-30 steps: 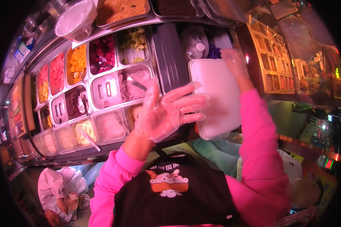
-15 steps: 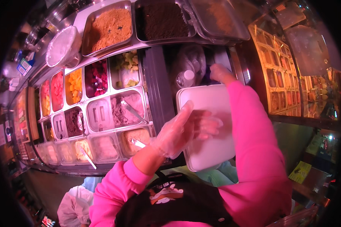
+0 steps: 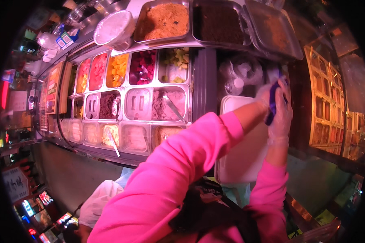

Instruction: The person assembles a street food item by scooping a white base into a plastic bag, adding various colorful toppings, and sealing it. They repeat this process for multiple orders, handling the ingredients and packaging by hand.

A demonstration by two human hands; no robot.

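At the right edge of a white rectangular plastic box (image 3: 241, 160), a clear-gloved right hand (image 3: 283, 115) clamps a crumpled purple cloth (image 3: 273, 102); the clear-gloved left hand (image 3: 263, 96) meets it, grip indiscernible. The box's near end lies open.

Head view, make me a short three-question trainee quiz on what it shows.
1. What colour is the cloth between the left hand and the right hand?
2. True or false: the orange cubes lie between pink cubes and dark magenta cubes.
3. Which is nearest the hands: A, covered bowl; B, white rectangular object; C, orange crumbs?

Key: 1, purple; 2, true; 3, B.
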